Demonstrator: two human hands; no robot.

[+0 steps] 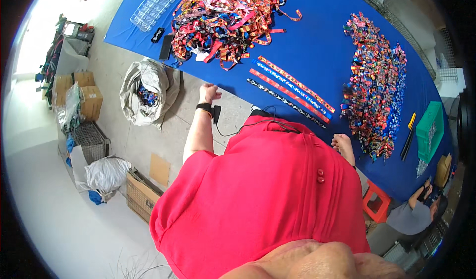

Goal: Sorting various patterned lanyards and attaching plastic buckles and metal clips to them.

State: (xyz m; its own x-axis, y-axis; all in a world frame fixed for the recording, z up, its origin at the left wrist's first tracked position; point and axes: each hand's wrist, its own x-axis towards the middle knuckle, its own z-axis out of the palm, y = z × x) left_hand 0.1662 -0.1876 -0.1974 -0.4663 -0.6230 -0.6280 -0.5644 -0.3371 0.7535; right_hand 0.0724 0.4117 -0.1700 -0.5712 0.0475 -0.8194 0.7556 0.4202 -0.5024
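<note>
Red, blue, black straps (pixel 288 95) lengthwise, upper-left to lower-right

Workshop, heaped ribbons (pixel 223 21), 4 strips (pixel 291 96), wire crate (pixel 91 142)

Along my edge of the blue table (pixel 310 36) I have four narrow straps lying flat, straight, side by side: black-and-white strap (pixel 286 101) nearest that edge, then red strap (pixel 287 94), blue-and-white strap (pixel 292 84), and orange-and-yellow patterned strap (pixel 297 82) farthest in.
</note>
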